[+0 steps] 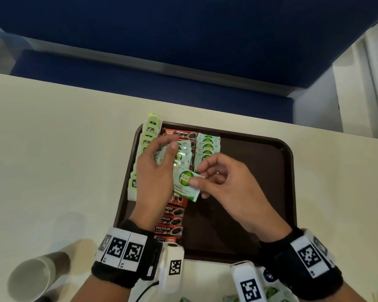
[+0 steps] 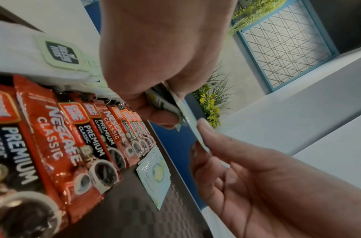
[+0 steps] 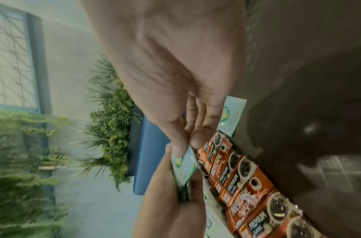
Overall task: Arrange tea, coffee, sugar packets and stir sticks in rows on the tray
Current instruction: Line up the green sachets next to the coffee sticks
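A brown tray holds a row of tea bags along its left edge. Beside them runs a row of red coffee packets, then a short row of green-and-white sugar packets at the far end. My left hand grips a stack of sugar packets above the coffee row. My right hand pinches one sugar packet at its edge, right next to that stack. In the left wrist view the stack shows edge-on. In the right wrist view the pinched packet touches the left hand.
The tray sits on a cream table, and its right half is bare. A paper cup lies on its side at the near left. Loose green packets lie at the near edge. A blue seat stands beyond the table.
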Action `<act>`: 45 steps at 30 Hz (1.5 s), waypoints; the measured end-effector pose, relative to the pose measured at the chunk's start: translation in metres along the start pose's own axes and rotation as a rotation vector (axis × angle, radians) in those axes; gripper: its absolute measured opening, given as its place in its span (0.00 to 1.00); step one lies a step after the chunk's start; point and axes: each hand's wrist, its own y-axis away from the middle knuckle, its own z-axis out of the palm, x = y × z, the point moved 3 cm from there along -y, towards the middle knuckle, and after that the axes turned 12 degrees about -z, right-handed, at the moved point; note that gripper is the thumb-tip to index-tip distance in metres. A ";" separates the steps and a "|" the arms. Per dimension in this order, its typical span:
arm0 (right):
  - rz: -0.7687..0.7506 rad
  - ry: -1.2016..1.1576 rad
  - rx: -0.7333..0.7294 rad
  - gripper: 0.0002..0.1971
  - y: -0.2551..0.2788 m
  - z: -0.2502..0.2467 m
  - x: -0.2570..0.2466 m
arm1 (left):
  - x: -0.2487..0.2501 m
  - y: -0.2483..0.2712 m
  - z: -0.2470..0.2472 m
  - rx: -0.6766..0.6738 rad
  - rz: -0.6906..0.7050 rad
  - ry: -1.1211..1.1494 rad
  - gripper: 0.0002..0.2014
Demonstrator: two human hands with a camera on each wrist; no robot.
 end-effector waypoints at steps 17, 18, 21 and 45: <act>-0.244 0.448 0.217 0.10 -0.022 -0.035 0.057 | -0.005 0.006 -0.019 0.028 -0.074 0.113 0.09; -0.252 0.453 0.235 0.10 -0.023 -0.034 0.058 | -0.005 0.006 -0.019 0.029 -0.071 0.110 0.09; -0.255 0.497 0.260 0.12 -0.023 -0.032 0.059 | -0.006 0.008 -0.020 0.027 -0.083 0.118 0.09; -0.184 0.612 0.202 0.31 -0.015 -0.012 0.062 | -0.010 0.006 -0.021 0.016 -0.123 0.159 0.09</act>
